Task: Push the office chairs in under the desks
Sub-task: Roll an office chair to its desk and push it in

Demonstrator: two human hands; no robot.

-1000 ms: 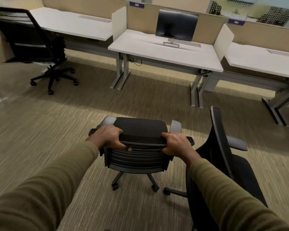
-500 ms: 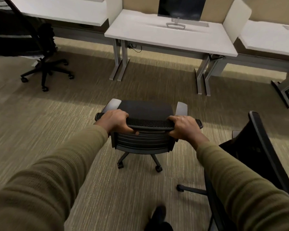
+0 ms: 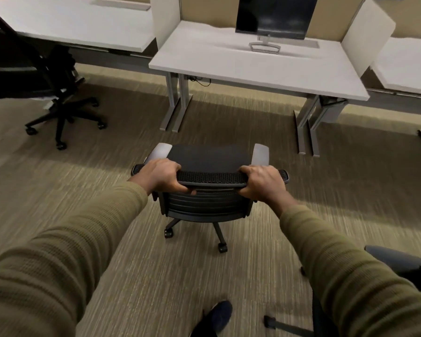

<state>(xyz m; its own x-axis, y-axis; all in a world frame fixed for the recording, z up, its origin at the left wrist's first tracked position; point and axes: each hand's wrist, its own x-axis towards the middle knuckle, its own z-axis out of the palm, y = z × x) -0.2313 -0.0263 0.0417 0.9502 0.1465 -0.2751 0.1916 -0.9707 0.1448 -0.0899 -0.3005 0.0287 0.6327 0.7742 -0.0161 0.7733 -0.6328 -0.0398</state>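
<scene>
A black office chair (image 3: 208, 158) with grey armrests stands on the carpet in front of me, its seat facing a white desk (image 3: 253, 66). My left hand (image 3: 162, 175) grips the left end of the chair's backrest top. My right hand (image 3: 263, 182) grips the right end. The chair sits a short way out from the desk, roughly centred between its grey legs. A dark monitor (image 3: 275, 17) stands on that desk.
A second black chair (image 3: 29, 69) stands at the left, out from another white desk (image 3: 78, 23). A third chair (image 3: 404, 271) is close at my lower right, mostly out of frame. A further desk (image 3: 408, 69) is at the right. My shoe (image 3: 219, 314) shows at the bottom.
The chair has rolled forward toward the desk with the monitor, both hands still on its backrest. The desk looms larger, and the chair at my right has slid back out of view.
</scene>
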